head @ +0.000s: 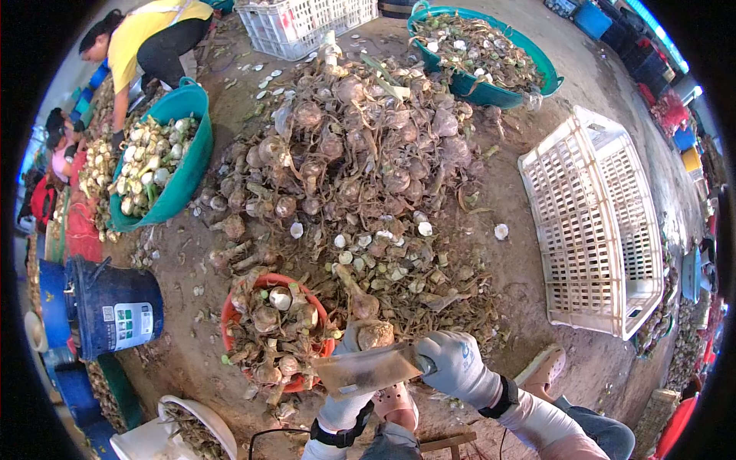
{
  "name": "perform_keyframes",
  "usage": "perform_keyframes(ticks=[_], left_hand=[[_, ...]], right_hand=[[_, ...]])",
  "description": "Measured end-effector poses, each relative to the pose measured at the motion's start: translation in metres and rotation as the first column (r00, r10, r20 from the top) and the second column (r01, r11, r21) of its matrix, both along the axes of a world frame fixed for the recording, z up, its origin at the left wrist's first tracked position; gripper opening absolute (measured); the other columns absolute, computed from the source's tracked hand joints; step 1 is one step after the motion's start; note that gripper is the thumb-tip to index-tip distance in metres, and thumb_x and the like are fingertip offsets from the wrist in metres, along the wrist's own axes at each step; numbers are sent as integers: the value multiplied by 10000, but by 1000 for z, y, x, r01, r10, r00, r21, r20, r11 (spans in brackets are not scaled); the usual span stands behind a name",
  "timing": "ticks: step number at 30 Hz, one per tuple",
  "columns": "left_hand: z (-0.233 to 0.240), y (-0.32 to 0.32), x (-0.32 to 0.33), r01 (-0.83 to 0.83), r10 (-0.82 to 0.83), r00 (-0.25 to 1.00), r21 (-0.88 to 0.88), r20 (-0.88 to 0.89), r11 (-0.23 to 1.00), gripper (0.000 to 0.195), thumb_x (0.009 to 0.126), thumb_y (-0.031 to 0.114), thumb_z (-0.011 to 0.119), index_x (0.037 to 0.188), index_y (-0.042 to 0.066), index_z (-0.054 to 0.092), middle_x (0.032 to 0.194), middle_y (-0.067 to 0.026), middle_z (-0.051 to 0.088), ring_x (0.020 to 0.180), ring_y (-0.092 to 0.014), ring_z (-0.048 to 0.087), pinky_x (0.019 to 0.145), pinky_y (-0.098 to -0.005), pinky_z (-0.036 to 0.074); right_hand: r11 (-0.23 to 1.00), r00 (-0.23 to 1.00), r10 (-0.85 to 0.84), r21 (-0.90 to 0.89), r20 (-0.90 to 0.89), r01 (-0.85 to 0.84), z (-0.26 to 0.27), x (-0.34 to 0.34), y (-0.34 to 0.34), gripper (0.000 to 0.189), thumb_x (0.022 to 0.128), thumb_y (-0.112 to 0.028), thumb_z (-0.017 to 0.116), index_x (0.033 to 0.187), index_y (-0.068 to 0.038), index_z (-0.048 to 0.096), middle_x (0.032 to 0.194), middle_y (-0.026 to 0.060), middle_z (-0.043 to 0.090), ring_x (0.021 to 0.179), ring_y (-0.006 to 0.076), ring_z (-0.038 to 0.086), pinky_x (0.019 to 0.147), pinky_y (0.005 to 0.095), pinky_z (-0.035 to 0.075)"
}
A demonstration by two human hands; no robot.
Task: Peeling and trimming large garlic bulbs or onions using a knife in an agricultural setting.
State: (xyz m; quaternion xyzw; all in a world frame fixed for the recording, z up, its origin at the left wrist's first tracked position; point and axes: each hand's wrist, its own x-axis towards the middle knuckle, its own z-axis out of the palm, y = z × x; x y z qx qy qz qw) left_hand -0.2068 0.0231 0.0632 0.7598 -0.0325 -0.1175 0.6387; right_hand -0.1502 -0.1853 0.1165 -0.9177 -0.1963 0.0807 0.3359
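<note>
My right hand (457, 359), in a white glove, grips the handle of a broad-bladed cleaver (368, 369). The blade is worn and brownish, and it crosses in front of my left hand (347, 343), also gloved. That left hand holds a garlic bulb (376, 336) just above the blade's upper edge; its fingers are partly hidden behind the cleaver. Another garlic bulb with its stem (359, 299) lies right beyond my left hand. To the left, an orange-red basin (227, 310) is heaped with garlic bulbs. Dry stems and cut ends (414, 282) cover the ground ahead.
A large garlic heap (356, 144) rises ahead. Teal tubs hold peeled-looking bulbs (152, 161) and trimmings (483, 52). A white plastic crate (581, 230) lies at right, a dark blue bucket (126, 310) at left. A person in yellow (144, 34) bends at far left.
</note>
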Motion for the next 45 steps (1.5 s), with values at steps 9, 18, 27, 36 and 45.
perform_keyframes(ticks=[9,18,27,36,45], left_hand=[[15,8,11,192,-200,980,412,-26,891,478,817,186,655,1244,42,494,1156,-136,546,1043,-221,566,827,-345,488],[29,-12,31,-295,218,920,-207,-327,933,530,686,19,768,1117,46,461,1058,-78,548,976,-162,558,839,-276,465],[39,-22,36,-297,-47,843,-537,-536,790,751,759,96,699,1377,65,275,1192,-90,500,1078,-159,495,939,-317,412],[25,-1,54,-236,-78,899,628,430,741,182,751,171,650,847,50,555,783,-127,533,763,-318,517,668,-406,425],[63,70,53,-363,51,931,930,361,57,347,747,114,634,1083,80,555,1063,-148,542,1007,-341,500,867,-444,404]], right_hand=[[988,998,54,147,11,-55,-35,-2,5,138,729,-190,612,772,-103,514,702,75,550,658,297,587,571,409,478],[857,249,97,208,-964,471,-56,-19,-13,496,867,-368,599,1234,-48,504,968,55,627,834,123,555,728,284,465],[570,613,-12,498,-790,653,-19,29,20,124,832,-136,663,801,-61,569,622,-46,507,605,39,503,515,240,412],[984,888,-5,156,-461,87,-40,13,0,244,807,-255,638,907,-38,587,822,139,630,765,313,619,653,349,497],[971,841,-171,58,-514,233,-111,25,15,363,819,-293,594,1062,-24,577,989,162,625,948,311,610,833,376,484]])
